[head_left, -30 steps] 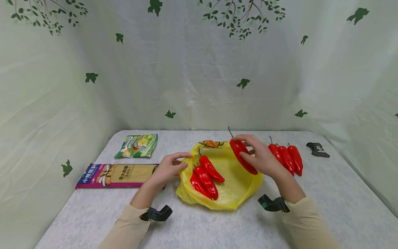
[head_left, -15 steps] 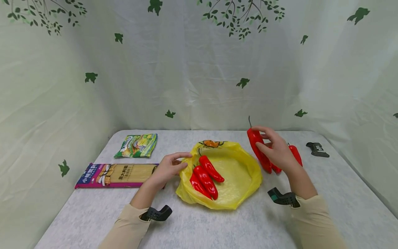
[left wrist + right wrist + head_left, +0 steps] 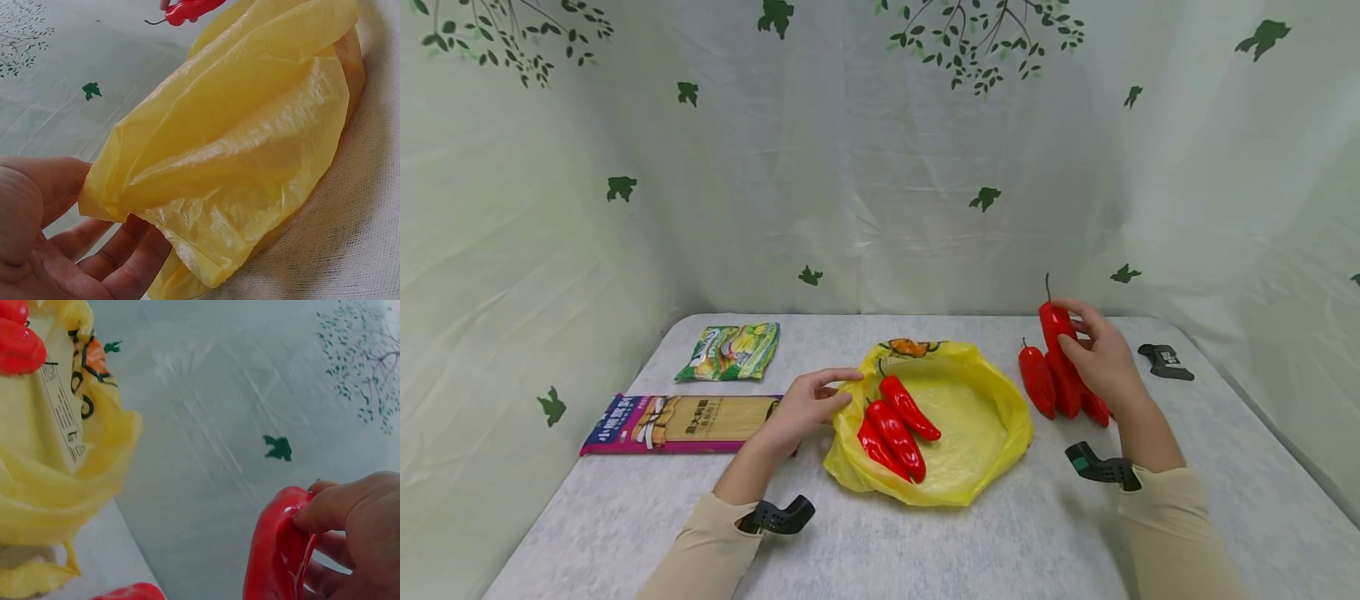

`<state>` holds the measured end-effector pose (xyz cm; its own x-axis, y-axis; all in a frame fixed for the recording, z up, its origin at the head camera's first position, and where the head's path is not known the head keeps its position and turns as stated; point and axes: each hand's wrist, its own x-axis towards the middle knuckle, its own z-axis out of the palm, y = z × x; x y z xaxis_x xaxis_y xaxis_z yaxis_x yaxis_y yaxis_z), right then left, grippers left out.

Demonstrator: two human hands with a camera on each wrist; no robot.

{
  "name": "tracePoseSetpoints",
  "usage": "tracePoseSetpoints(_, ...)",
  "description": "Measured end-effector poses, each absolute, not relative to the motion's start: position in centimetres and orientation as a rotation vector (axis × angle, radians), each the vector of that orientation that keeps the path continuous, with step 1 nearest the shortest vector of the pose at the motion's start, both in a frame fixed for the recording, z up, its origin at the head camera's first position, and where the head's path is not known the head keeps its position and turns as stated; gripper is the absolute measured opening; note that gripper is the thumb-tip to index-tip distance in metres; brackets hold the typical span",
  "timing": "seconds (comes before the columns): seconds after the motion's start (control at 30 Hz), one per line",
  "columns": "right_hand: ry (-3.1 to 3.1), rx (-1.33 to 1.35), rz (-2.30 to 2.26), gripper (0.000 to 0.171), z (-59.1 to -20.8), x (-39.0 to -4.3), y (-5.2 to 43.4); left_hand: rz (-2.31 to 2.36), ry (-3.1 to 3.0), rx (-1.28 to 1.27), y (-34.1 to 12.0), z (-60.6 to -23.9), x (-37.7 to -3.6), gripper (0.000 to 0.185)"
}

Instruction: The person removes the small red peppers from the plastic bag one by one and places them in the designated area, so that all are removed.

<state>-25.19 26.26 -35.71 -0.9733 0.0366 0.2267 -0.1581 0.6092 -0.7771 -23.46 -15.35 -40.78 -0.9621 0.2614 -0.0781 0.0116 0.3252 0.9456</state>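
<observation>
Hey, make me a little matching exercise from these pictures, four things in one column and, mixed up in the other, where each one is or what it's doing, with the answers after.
1. left hand
2. right hand
3. green packet
4. small black object

A. just beyond the long packet
B. grips a red pepper
C. lies at the table's right side
D. holds the edge of the yellow bag

Pairs: 1-D, 2-B, 3-A, 4-C
</observation>
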Motion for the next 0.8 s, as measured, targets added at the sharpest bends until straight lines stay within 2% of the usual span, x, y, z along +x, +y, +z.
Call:
tracePoseSetpoints(0.6,-2.492,-0.448,1.468,0.058,-37.8,-27.0,29.6,1.697,2.372,0.262,-15.5,-41.0,-23.5,0.034)
tracePoseSetpoints(0.8,-2.461,-0.495,1.486,0.058,-38.1,-26.9,30.8,1.698,2.363,0.24,-15.4,-41.0,-23.5,0.034)
